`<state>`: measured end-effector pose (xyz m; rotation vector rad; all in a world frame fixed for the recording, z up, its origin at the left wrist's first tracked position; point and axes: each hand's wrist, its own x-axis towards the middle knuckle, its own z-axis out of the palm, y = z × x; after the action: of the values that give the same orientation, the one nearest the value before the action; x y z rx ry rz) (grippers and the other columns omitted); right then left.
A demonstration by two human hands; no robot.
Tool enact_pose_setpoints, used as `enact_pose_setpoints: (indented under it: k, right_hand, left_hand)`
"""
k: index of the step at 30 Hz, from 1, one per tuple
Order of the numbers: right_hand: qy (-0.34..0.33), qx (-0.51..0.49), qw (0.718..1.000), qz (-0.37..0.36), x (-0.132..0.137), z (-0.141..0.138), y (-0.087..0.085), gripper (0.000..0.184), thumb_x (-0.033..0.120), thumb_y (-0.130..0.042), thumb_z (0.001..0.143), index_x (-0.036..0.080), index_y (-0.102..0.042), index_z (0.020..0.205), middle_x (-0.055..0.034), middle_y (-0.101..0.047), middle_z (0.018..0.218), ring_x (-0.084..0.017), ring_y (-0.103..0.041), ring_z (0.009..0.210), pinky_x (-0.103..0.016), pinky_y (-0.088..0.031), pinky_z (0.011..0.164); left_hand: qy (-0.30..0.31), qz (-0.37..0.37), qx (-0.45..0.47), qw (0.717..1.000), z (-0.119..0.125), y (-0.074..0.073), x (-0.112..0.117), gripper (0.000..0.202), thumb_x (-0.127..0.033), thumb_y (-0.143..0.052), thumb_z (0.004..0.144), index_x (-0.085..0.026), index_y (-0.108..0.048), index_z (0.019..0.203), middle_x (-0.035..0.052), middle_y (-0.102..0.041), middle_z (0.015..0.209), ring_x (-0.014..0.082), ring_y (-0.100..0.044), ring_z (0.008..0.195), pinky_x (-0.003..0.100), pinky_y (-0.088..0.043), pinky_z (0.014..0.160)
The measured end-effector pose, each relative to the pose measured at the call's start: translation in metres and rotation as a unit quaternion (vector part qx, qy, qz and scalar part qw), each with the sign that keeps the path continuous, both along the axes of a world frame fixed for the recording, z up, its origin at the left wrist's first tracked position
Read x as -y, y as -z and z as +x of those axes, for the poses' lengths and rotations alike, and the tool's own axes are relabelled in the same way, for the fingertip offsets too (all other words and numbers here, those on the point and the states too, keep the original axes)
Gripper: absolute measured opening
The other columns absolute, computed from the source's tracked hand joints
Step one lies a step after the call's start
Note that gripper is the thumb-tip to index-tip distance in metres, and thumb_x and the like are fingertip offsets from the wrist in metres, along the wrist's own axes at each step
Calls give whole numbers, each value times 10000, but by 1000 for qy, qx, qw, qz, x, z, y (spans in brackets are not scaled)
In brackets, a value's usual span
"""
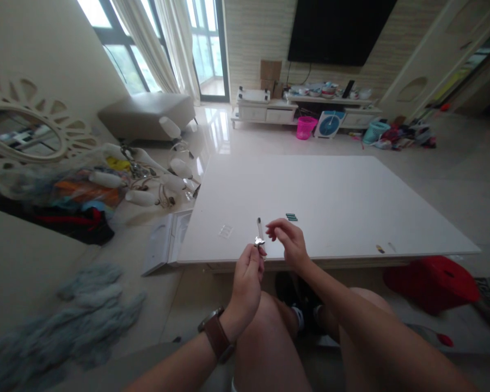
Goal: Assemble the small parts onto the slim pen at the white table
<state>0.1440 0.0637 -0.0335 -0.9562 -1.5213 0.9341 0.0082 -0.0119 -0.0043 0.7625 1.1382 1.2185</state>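
Hovering at the near edge of the white table [330, 190], the left hand [247, 275] is pinching a small shiny item [259, 240]; the right hand [291, 239] is hanging over the table, fingers loosely curled but parted. Green cylinders [291, 217] are lying farther across it.

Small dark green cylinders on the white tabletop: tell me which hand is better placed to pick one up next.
Right, probably. The right hand appears empty and is nearer the small dark green cylinders, whereas the left hand holds a small shiny silver object.
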Motion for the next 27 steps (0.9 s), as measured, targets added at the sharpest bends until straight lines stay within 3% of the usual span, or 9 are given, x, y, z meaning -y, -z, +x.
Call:
enact_pose_setpoints:
  k: [3, 6, 9, 14, 20, 27]
  right_hand:
    - [63, 132, 988, -55, -29, 16, 8, 147, 281, -564, 894, 189, -678, 899, -20, -681, 800, -173, -625, 756, -280, -473, 652]
    - [28, 358, 928, -96, -46, 26, 23, 132, 185, -563, 856, 166, -688, 894, -53, -713, 876, -170, -633, 797, -283, -475, 726]
    - [-17, 468, 878, -105, -47, 25, 39, 170, 170, -578, 838, 158, -701, 955, -82, -722, 980, -179, -638, 853, -288, -472, 795]
    - [-35, 516, 848, -114, -57, 30, 54, 221, 192, -617, 818, 180, -718, 1014, -83, -709, 1085, -204, -634, 984, -284, -458, 887]
    - [79, 554, 814, -156, -90, 71, 64, 379, 160, -556, 872, 99, -632, 1238, -193, -608, 1290, -275, -561, 1176, -342, -412, 1016]
    - [104, 568, 802, -153, -78, 85, 80, 424, 76, -552, 827, 125, -635, 1240, -166, -606, 1312, -277, -550, 1192, -330, -406, 1036]
  left_hand:
    - [25, -48, 37, 998, 0, 5, 1, 465, -651, -573, 835, -187, -553, 824, -60, -402, 592, 78, -300, 490, 206, -206, 451]
    - [92, -89, 38, 991, 2, 9, 3, 410, -590, -605, 810, -184, -547, 796, -69, -393, 572, 62, -274, 458, 201, -160, 435]
    - [169, -121, 18, 978, 4, 11, 6, 368, -542, -620, 800, -182, -547, 773, -79, -376, 544, 50, -242, 423, 210, -121, 421]
    - [186, -111, 12, 976, 5, 14, 6, 396, -574, -602, 808, -184, -541, 766, -86, -360, 533, 40, -208, 404, 209, -103, 415]
    - [182, -121, 21, 976, 4, 15, 4, 443, -634, -585, 810, -192, -558, 795, -75, -383, 539, 58, -247, 406, 202, -121, 392]
    - [177, -96, 8, 979, 2, 9, 2, 383, -556, -518, 870, -185, -561, 783, -66, -395, 544, 60, -248, 407, 212, -153, 411]
